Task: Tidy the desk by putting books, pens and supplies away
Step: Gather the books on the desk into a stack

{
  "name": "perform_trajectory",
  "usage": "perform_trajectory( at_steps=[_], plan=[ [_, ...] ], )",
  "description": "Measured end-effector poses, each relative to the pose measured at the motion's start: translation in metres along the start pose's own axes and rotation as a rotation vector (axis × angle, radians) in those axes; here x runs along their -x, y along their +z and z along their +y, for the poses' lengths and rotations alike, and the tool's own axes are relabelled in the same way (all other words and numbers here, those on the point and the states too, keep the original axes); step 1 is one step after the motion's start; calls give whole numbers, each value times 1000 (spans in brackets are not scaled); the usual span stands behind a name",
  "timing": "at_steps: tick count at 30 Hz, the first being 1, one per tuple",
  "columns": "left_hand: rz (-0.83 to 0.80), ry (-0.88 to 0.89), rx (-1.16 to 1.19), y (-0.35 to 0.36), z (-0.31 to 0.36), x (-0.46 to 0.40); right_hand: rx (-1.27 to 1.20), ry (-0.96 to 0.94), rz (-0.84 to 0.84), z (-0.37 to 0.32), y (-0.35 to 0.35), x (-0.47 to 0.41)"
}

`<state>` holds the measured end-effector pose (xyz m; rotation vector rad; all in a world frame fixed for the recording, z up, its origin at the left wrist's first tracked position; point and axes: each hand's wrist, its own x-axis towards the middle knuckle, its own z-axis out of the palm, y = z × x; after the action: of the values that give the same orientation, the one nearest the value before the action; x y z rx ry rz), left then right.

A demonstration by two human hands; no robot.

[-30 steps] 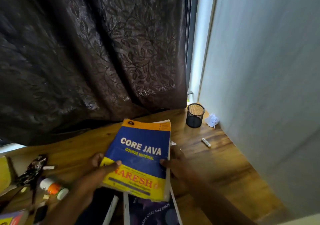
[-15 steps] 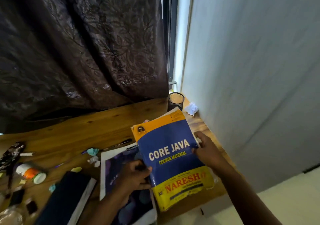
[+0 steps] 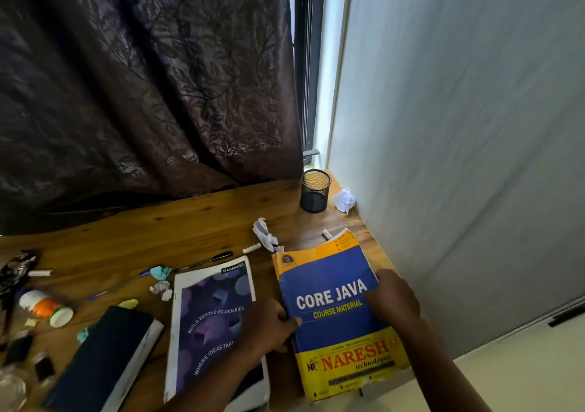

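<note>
A blue and yellow Core Java book [image 3: 332, 316] lies at the desk's right end, close to the wall. My left hand [image 3: 269, 327] grips its left edge, thumb on the cover. My right hand [image 3: 392, 297] holds its right edge, fingers over the cover. To the left lies a purple Classmate notebook [image 3: 209, 319], and further left a dark book [image 3: 101, 358]. A black pen [image 3: 205, 261] and a purple pen [image 3: 120, 285] lie on the wood. A black mesh pen holder [image 3: 315, 191] stands in the far right corner.
Crumpled paper bits [image 3: 264, 234] and a white wad [image 3: 343, 199] lie near the holder. An orange and white bottle [image 3: 44, 307] lies at the left with small dark items. A dark curtain [image 3: 142, 79] hangs behind the wooden desk [image 3: 164, 228]; a pale wall [image 3: 459, 158] bounds the right.
Both hands carried the Core Java book from the middle of the desk to the right end and lowered it. The notebook beneath is now uncovered.
</note>
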<state>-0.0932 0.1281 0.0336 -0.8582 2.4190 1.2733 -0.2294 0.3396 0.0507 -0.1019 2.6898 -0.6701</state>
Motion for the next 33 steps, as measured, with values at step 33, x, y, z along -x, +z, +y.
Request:
perform_trajectory(
  at_steps=[33],
  plan=[
    [333,466,-517,-20,-21,10,250,-588,101,-54,61,8]
  ],
)
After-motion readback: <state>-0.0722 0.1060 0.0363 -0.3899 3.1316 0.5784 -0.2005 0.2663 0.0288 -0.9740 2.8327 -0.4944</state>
